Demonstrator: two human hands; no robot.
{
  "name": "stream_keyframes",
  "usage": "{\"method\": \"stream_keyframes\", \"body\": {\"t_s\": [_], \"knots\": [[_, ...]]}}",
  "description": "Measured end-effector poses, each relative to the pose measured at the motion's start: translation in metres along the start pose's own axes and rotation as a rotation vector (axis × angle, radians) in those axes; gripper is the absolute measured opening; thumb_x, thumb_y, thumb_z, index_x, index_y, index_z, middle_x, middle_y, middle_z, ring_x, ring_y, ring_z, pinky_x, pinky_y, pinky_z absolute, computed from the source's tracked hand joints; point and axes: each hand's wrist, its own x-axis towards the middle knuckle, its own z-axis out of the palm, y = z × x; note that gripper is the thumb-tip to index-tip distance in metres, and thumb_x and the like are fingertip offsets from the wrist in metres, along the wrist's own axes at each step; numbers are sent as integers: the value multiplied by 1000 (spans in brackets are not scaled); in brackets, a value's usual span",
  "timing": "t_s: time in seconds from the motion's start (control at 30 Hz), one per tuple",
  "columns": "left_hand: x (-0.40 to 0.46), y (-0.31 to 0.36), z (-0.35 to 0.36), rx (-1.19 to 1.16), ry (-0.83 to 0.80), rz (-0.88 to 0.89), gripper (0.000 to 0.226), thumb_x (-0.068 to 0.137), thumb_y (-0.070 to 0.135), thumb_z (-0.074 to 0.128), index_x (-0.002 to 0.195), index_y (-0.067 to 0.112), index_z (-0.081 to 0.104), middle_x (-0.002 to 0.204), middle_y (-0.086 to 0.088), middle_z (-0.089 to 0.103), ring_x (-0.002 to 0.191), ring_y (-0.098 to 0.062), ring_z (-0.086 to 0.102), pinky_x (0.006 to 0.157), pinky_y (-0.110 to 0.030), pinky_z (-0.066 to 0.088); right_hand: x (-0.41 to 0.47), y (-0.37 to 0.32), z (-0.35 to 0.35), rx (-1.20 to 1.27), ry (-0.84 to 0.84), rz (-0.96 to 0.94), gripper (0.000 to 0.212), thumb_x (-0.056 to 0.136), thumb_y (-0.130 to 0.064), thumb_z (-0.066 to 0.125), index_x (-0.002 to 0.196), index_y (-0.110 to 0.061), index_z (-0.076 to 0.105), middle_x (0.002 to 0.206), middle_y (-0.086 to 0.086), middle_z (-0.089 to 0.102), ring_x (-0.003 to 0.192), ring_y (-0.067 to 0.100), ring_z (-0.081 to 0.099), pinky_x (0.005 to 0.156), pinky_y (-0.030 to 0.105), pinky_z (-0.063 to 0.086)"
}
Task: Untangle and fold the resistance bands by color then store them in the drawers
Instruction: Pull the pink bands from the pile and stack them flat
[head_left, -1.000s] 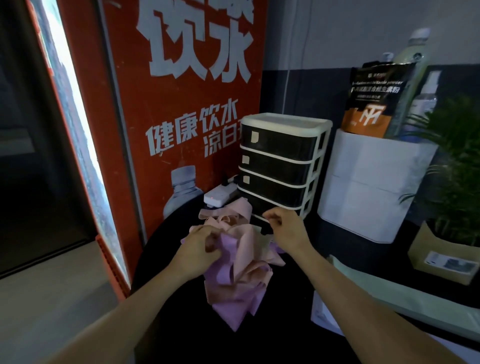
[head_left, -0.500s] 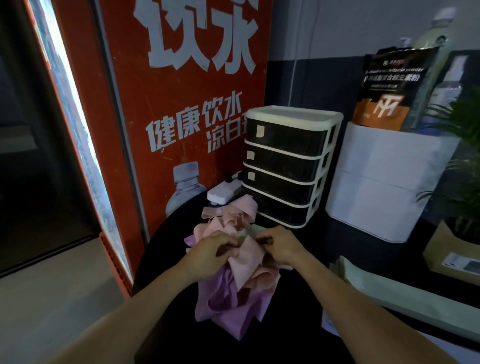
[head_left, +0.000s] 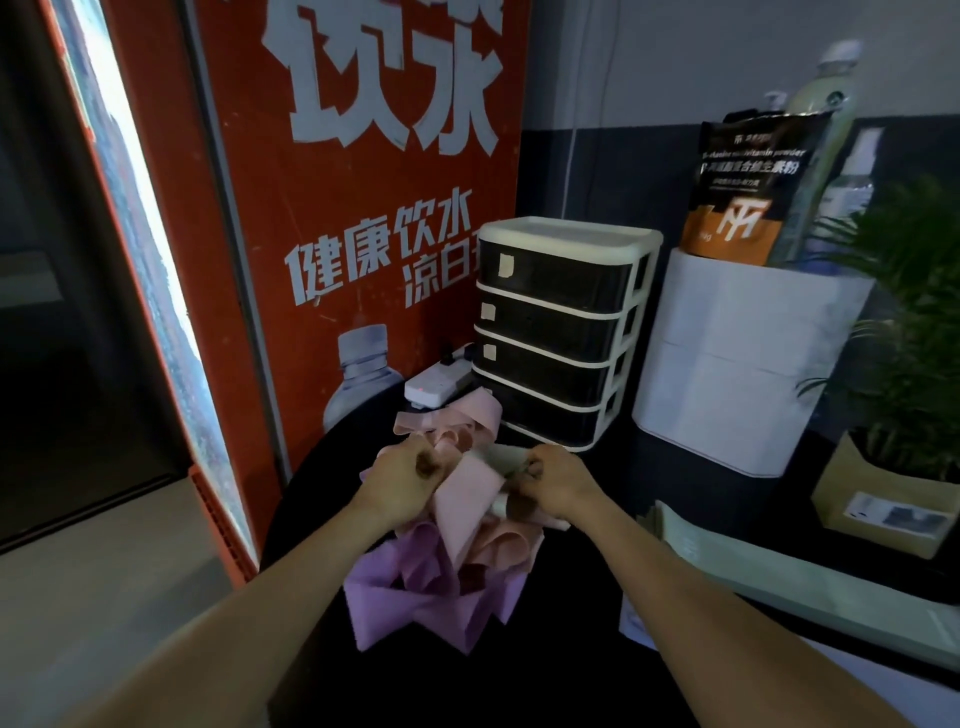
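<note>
Tangle of bands (head_left: 457, 525) sits on the worktop (head_left: 545, 675), between both hands. Left hand (head_left: 400, 480) grips pink folds; right hand (head_left: 553, 483) pinches a pale strip running left-right between them. Drawers (head_left: 556, 332) just behind, right hand nearer.

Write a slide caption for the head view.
Both hands, left and right, grip a tangled pile of pink and purple resistance bands before the closed four-drawer organizer.

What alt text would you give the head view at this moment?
Two bare hands, the left hand and right hand, grip a tangled heap of pink and purple resistance bands on a dark round table. Behind it stands a four-drawer unit, all drawers shut, beside a red poster.
</note>
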Motion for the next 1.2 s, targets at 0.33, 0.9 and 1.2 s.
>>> {"method": "stream_keyframes", "body": {"t_s": [0.33, 0.9, 1.2], "knots": [[15, 27, -11, -513, -196, -123, 18, 82, 9, 69, 99, 15, 67, 94, 0, 68, 92, -14, 63, 82, -22, 52, 5, -22, -12, 643, 196, 30, 21, 79, 5, 68, 100, 7, 67, 96, 16, 67, 84, 18, 60, 73, 19, 50], [47, 133, -70, -927, -54, 15, 19, 94, 19, 46, 91, 15, 64, 90, -4, 67, 88, -21, 61, 89, -35, 44, -26, -75, -134, 1030, 297, -204, 13, 82, 1, 66, 81, -12, 63, 83, 3, 67, 79, 14, 64, 73, 26, 56], [38, 174, -59, -896, 20, 213, 19, 92, 5, 52, 104, 13, 64, 92, 3, 69, 75, -3, 69, 63, -18, 55, -46, -65, -155, 805, 368, -236, 14, 83, -8, 66, 94, -9, 58, 90, 10, 68, 81, 17, 64, 71, 28, 53]]}}
